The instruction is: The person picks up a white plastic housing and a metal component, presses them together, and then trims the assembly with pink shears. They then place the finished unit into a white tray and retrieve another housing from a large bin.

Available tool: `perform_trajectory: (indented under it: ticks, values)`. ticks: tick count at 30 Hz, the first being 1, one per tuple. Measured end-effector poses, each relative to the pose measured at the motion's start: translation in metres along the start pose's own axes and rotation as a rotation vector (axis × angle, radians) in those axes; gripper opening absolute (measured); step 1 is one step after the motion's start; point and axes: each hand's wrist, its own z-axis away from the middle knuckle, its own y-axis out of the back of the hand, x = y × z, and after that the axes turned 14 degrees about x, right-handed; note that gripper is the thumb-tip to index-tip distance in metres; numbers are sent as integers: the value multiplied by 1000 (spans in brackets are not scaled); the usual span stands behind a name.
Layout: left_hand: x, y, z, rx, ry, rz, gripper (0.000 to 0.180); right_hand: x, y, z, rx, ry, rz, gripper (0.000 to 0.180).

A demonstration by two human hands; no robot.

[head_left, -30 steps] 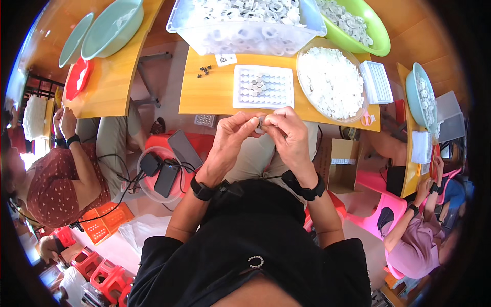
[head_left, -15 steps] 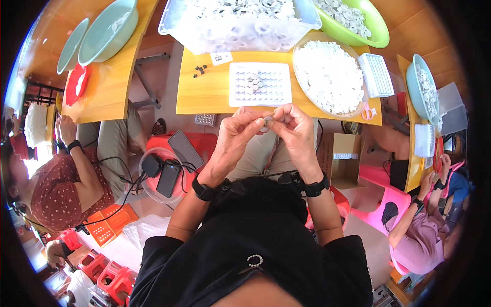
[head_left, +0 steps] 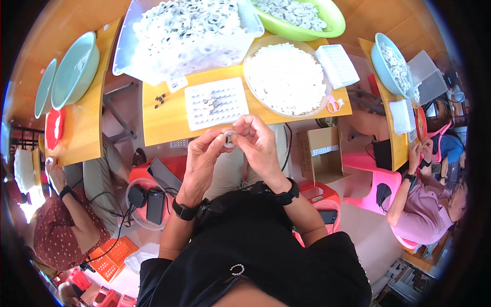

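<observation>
Ahead and left of the left hand (head_left: 203, 156), small black parts (head_left: 160, 100) lay loose; straight beyond both hands, the dimpled white tray (head_left: 197, 122) bore a little cluster of grey pieces (head_left: 209, 104), many of its dimples seemingly unfilled; ahead and right of the right hand (head_left: 257, 147), a round clear basin (head_left: 247, 71) was heaped with white parts (head_left: 286, 77), so plenty seemed left; the hands were together, both pinching a small ring-shaped part (head_left: 229, 139) between them; it looked whitish with a darker centre, finer detail too small to tell.

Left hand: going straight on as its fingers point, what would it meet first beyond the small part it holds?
Probably the right hand, holding the same small round part; exact depth is unclear.
</observation>
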Motion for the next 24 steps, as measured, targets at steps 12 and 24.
perform_trajectory:
  ticks: [12, 24]
  values:
    - [7, 4, -6, 41, 54, 137, 22, -27, 93, -83, 288, 538, 853, 14]
    - [1, 9, -5, 13, 101, 124, 23, -18, 81, -96, -15, 476, 996, 25]
